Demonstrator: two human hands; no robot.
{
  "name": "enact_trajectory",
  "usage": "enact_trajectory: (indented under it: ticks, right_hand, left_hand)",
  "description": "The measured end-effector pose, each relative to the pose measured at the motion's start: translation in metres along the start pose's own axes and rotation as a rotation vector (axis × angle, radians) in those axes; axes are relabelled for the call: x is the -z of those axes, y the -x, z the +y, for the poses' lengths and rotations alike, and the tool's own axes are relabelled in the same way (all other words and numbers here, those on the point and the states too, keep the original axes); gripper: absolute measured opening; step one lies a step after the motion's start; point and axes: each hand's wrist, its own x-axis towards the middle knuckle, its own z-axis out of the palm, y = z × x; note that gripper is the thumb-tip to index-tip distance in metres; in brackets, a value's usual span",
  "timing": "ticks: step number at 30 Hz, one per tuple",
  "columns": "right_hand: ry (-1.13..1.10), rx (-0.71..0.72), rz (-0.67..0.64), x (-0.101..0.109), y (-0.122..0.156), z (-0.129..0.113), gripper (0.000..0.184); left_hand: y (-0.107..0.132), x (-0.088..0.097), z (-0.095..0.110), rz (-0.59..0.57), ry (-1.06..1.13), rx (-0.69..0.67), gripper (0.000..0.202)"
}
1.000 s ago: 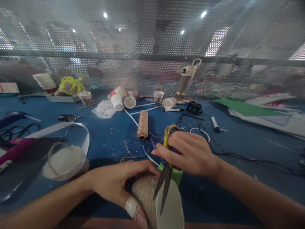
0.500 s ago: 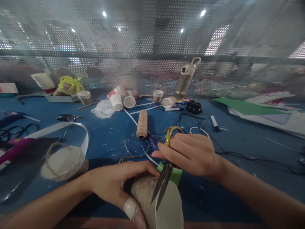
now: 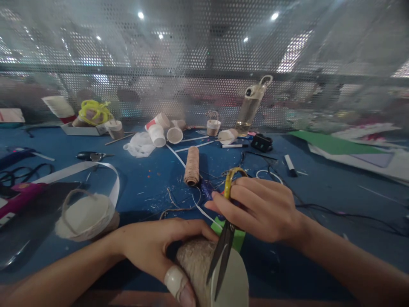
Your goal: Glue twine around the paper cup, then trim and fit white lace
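Observation:
My left hand [image 3: 156, 247] is wrapped round a paper cup covered in jute twine [image 3: 196, 264], held on its side at the bottom centre; a bandage sits on the thumb. My right hand [image 3: 258, 209] grips yellow-handled scissors [image 3: 223, 251], fingers through the loops. The dark blades point down across the cup's white rim [image 3: 233, 277] and look nearly closed. A green piece [image 3: 238, 238] lies just behind the cup under the scissors.
On the blue table: a spool of jute twine [image 3: 192, 166], a twine-wrapped cup with handle [image 3: 86, 215], a white paper strip [image 3: 79, 170], several paper cups [image 3: 161, 130], black scissors [image 3: 91, 156], a water bottle [image 3: 251, 104], cables [image 3: 319, 207], green paper [image 3: 332, 145]. A perforated screen [image 3: 204, 64] stands behind.
The scissor blades have shifted slightly along the cup's rim, first towards its edge, then back right. The left hand keeps its hold on the cup.

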Motion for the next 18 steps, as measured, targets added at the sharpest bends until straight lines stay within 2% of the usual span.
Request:
enact_trajectory:
  ticks: [8,18]
  right_hand:
    - [-0.011,-0.003,0.021,0.0031,-0.0008,-0.0014,0.009]
    - [0.001,-0.026,-0.009,0.0029,0.0007,-0.0028,0.014]
  left_hand:
    - [0.0001,0.0017,-0.0008,-0.025,0.033,0.017,0.07]
    - [0.0007,0.0006,-0.0004,0.005,0.068,-0.065,0.067]
